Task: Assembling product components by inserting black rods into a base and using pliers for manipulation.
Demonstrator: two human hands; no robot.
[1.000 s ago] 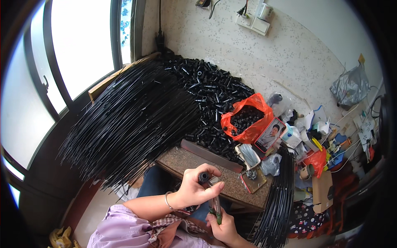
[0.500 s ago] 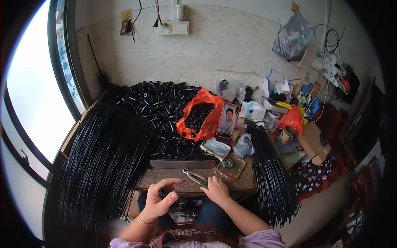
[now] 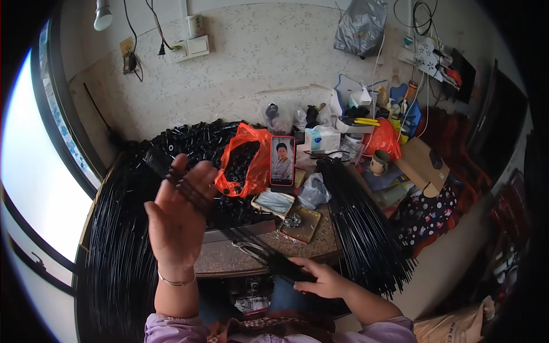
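Head view: at far left we see a large fan of thin black rods (image 3: 123, 228) spread beside the window, and in front of it our left hand (image 3: 177, 220) is raised palm-up, fingers open and apart, with a few short black tubes (image 3: 189, 186) lying across the fingers. Behind it sit a heap of black tubes (image 3: 189, 146), an orange bag (image 3: 254, 163) and an upright phone (image 3: 282, 161). To the right, our right hand (image 3: 320, 280) is closed around a bundle of black rods (image 3: 269, 254) at the stone slab's (image 3: 240, 257) front edge, near a second sheaf of rods (image 3: 366, 228).
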